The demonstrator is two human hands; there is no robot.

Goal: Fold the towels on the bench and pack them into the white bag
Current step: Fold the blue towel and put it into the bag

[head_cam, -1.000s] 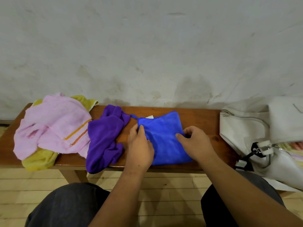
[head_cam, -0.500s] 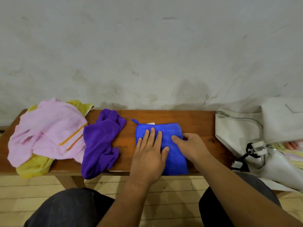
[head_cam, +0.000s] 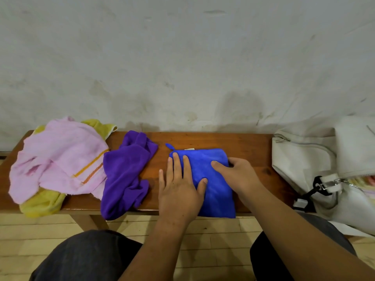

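Bag [head_cam: 304, 159], white, at the right end of the bench [head_cam: 249, 145]: unzipped, pale pink and yellow fabric [head_cam: 365, 182] showing in its mouth. Blue towel [head_cam: 215, 195], folded, mid-bench: your left hand [head_cam: 178, 191] lies flat on it, fingers straight; your right hand [head_cam: 237, 175] grasps its right edge, thumb on top. Purple towel [head_cam: 123, 175], pink towel [head_cam: 60, 157], yellow towel [head_cam: 42, 203]: crumpled, bench's left end.

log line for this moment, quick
left hand flat on blue towel | right hand grips its edge | purple towel crumpled

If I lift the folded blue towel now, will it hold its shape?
Likely floppy: the blue towel is soft cloth, its near end hanging past the bench edge. The fold may fall open unless both layers are pinched.
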